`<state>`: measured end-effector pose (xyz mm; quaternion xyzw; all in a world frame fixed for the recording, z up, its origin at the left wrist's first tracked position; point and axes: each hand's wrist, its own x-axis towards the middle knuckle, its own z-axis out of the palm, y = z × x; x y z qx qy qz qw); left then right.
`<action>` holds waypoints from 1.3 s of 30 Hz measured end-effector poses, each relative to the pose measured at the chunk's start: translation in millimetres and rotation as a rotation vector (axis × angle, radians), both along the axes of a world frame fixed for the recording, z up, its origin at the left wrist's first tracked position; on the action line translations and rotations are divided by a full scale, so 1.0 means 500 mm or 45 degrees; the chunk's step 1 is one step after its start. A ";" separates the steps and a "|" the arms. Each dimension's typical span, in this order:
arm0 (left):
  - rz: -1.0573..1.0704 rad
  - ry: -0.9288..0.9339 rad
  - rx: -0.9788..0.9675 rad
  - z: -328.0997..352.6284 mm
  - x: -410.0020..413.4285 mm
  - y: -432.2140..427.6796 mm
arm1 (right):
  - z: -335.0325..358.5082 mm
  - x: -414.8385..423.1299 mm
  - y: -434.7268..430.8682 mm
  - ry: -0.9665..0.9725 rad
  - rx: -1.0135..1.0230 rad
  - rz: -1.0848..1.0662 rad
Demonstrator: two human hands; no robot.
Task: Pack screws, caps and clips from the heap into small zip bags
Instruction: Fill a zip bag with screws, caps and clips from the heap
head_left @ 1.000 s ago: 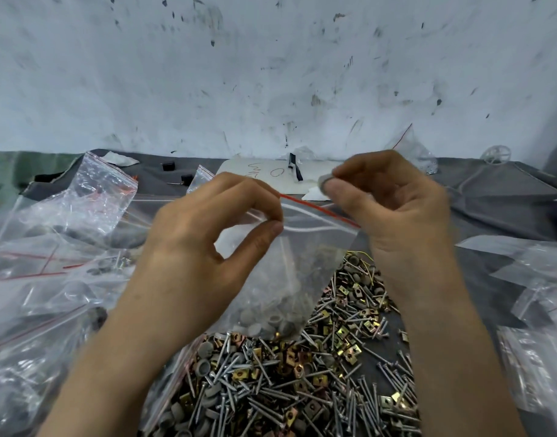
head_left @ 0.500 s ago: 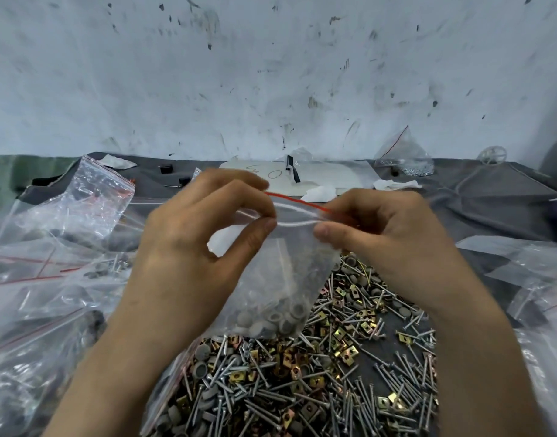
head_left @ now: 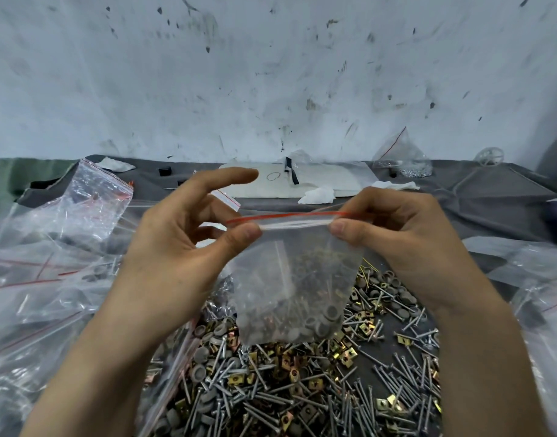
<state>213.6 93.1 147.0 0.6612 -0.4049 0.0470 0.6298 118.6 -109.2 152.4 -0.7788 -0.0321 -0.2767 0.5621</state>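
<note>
"While the bag [head_left: 296, 279] hung in the air above the heap [head_left: 302, 389], between the two hands, how did it look to handle?"

"Soft and slippery. Thin clear film, limp, bottom-heavy: the caps [head_left: 315, 323] lay sunk at its bottom. I'd judge it light, yet heavy enough to slide out of a weak pinch. The stiffest part was the red-edged zip [head_left: 286, 219] along the top, so that was the place to take it."

"And the hands?"

"The right hand [head_left: 406, 244] pinched the right end of the zip, thumb in front, curled fingers behind. The left hand [head_left: 176, 247] had its thumb on the left end; the forefinger stood straight and lifted clear of the bag. A finger behind the film seemed to back the thumb, though I could not be sure."

"Which way did it point?"

"Mouth up, bottom down toward the heap. Its long axis ran top to bottom, nearly upright; the zip lay level, left to right. Whether the zip was fully sealed I could not tell."
</note>
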 end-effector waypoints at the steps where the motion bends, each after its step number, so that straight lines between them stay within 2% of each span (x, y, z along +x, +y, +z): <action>1: -0.010 0.004 -0.008 0.000 0.000 0.000 | 0.000 -0.001 -0.001 -0.010 0.011 0.012; 5: -0.039 -0.006 -0.009 0.003 -0.004 0.000 | 0.000 -0.003 -0.002 -0.030 0.046 0.048; 10: -0.039 -0.010 0.023 0.003 -0.013 -0.007 | 0.004 -0.005 0.002 0.079 -0.076 0.072; 17: 0.045 0.019 0.229 -0.001 -0.020 -0.018 | 0.007 -0.002 0.013 0.081 -0.115 0.106; 23: 0.025 0.043 0.229 0.001 -0.029 -0.022 | 0.008 -0.003 0.017 0.163 -0.162 0.190; 28: -0.066 -0.029 0.386 0.006 -0.029 -0.014 | 0.004 0.001 0.018 0.123 -0.148 0.247; 33: -0.022 -0.053 0.309 0.011 -0.028 -0.009 | -0.002 0.002 0.006 0.088 0.003 0.273; 39: -0.011 -0.091 0.286 0.011 -0.029 -0.009 | -0.007 0.006 0.000 0.045 -0.031 0.238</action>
